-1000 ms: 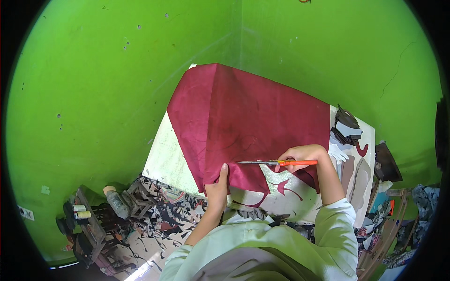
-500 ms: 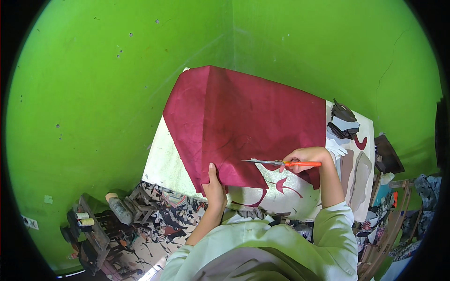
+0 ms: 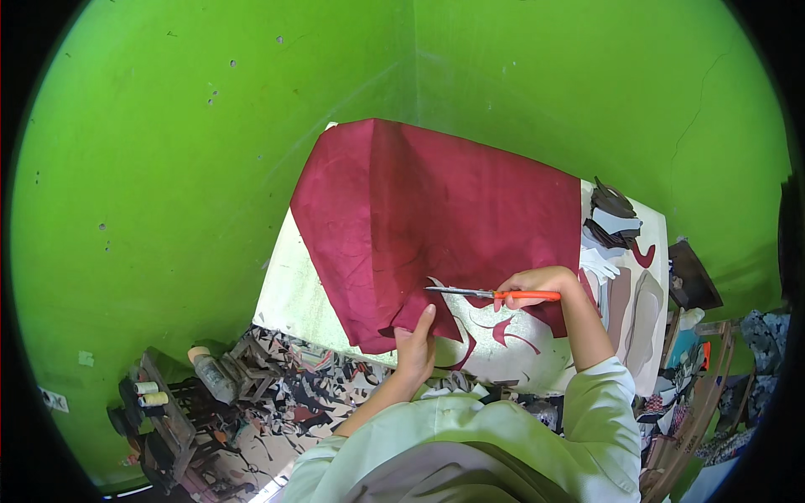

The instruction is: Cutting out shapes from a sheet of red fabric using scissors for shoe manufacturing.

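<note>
A large dark red sheet (image 3: 470, 201), which looks like leather or cloth, lies over a pale table (image 3: 293, 285). My right hand (image 3: 533, 286) grips a pair of scissors (image 3: 520, 294) by the orange handles, blades pointing left. Their tips reach the sheet's cut near edge, where a strip of the pale surface shows. My left hand (image 3: 414, 345) pinches the near edge of the sheet just below the blade tips, thumb on top, lifting and folding it. Red offcuts (image 3: 503, 330) lie on the pale surface between my hands.
Dark and grey cut pieces (image 3: 612, 218) and a white glove (image 3: 599, 264) lie at the table's right end. Scraps (image 3: 310, 394) cover the floor at left, near a wooden stool (image 3: 172, 419) with thread spools (image 3: 153, 399). Green walls (image 3: 210, 168) meet behind the table.
My left hand has moved right along the sheet's near edge, folding it up toward the blades. My right hand and the scissors have shifted slightly left, and the cut reaches further left.
</note>
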